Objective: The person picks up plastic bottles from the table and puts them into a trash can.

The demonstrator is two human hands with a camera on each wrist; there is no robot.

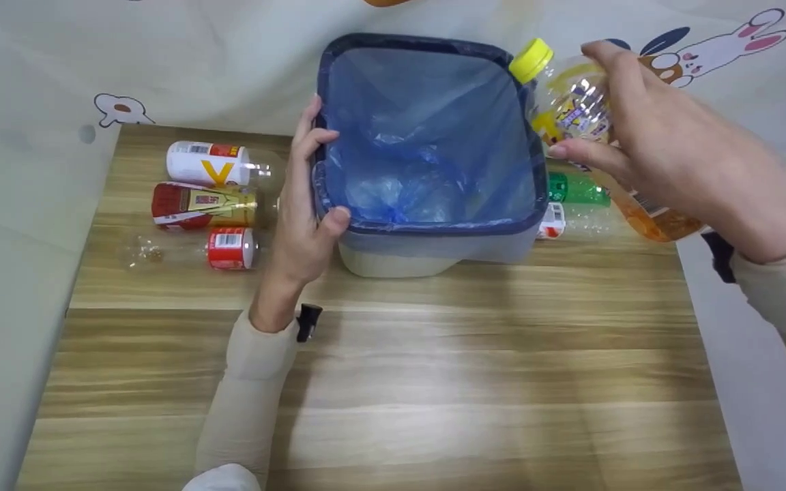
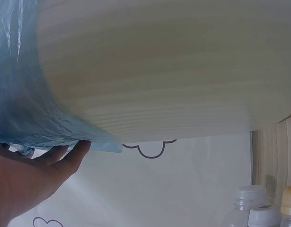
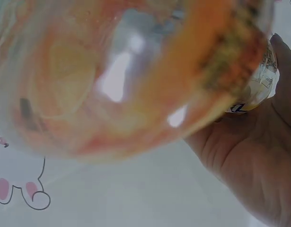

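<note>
My left hand (image 1: pixel 304 225) grips the left side of a trash bin (image 1: pixel 400 264), thumb and fingertips over its dark rim. A blue plastic bag (image 1: pixel 427 123) lines the bin and hangs over the outside; in the left wrist view the fingers lie against the bag (image 2: pixel 65 125). Off the bin's right side, my right hand (image 1: pixel 666 129) holds a clear plastic bottle (image 1: pixel 574 112) with a yellow cap (image 1: pixel 531 61) tilted toward the rim. Orange shows at the bottle's lower end, which fills much of the right wrist view.
Left of the bin lie a white-labelled bottle (image 1: pixel 205 162), a red and gold one (image 1: pixel 205 206) and a red-labelled one (image 1: pixel 230 248). On the right are a green-labelled bottle (image 1: pixel 578 189) and another bottle (image 1: pixel 553 220). A patterned cloth (image 1: pixel 229 61) backs the wooden table (image 1: pixel 434 382).
</note>
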